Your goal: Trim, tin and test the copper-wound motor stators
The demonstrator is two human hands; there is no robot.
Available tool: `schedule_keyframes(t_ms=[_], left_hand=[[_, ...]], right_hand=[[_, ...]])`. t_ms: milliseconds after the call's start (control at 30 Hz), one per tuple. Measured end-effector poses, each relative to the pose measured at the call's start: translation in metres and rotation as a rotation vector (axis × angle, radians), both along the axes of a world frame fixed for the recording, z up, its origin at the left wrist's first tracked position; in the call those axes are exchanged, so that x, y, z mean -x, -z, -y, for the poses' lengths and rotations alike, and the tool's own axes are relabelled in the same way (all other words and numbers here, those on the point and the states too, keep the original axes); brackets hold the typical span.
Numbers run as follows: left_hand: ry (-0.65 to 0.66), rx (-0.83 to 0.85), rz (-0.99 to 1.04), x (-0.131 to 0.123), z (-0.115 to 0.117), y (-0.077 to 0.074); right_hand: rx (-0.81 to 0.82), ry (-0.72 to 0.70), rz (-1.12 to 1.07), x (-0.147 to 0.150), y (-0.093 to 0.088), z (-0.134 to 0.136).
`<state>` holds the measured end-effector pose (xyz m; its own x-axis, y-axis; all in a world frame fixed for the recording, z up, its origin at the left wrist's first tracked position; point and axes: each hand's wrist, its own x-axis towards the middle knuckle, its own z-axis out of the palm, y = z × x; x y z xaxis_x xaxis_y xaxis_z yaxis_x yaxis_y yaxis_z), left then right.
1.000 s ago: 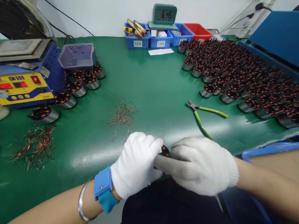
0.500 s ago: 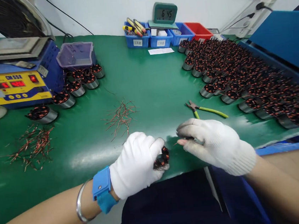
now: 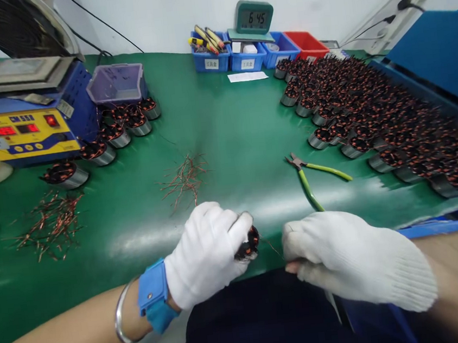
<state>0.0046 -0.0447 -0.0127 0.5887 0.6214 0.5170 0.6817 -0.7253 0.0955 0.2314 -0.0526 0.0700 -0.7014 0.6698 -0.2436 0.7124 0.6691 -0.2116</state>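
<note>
My left hand (image 3: 211, 252), in a white glove, is closed around a wound motor stator (image 3: 251, 244) near the table's front edge. Black parts and copper windings show at the stator's right side; my fingers hide the rest. A thin wire (image 3: 270, 246) runs from the stator toward my right hand (image 3: 323, 254). That hand, also gloved, has its thumb and fingers pinched together at the wire's end. Green-handled cutting pliers (image 3: 305, 177) lie with handles spread just beyond my right hand.
Many wound stators (image 3: 369, 107) stand packed at the right, and several more (image 3: 98, 152) at the left by a blue-yellow machine (image 3: 24, 133). Wire scraps form two piles, a middle one (image 3: 186, 178) and a left one (image 3: 52, 223). Blue bins (image 3: 211, 62) and a clock (image 3: 254, 17) stand behind.
My right hand has moved down and nearer to me, its fingers closing from a loose curve to a pinch. More of the pliers shows. My left hand keeps the stator nearly in place.
</note>
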Motion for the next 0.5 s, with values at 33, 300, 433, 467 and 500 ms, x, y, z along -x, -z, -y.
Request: schedule_keyframes(t_ms=[33, 300, 433, 467, 500], left_hand=[[0.005, -0.007, -0.001, 0.0000, -0.0002, -0.0003], [0.009, 0.025, 0.015, -0.0004, -0.0022, -0.0006], [0.016, 0.035, 0.013, 0.0005, -0.0016, -0.0007], [0.016, 0.028, 0.014, 0.0008, -0.0016, -0.0008], [0.018, 0.024, 0.013, 0.0012, -0.0018, -0.0009]], right_hand=[[0.017, 0.008, -0.038, -0.0003, 0.0001, 0.0002], [0.090, 0.042, -0.092, -0.0075, -0.0004, -0.0016], [0.028, 0.016, 0.063, -0.0087, -0.0004, -0.0009], [0.015, 0.010, 0.089, -0.0080, -0.0001, -0.0008], [0.006, 0.003, 0.109, -0.0070, 0.0002, -0.0006]])
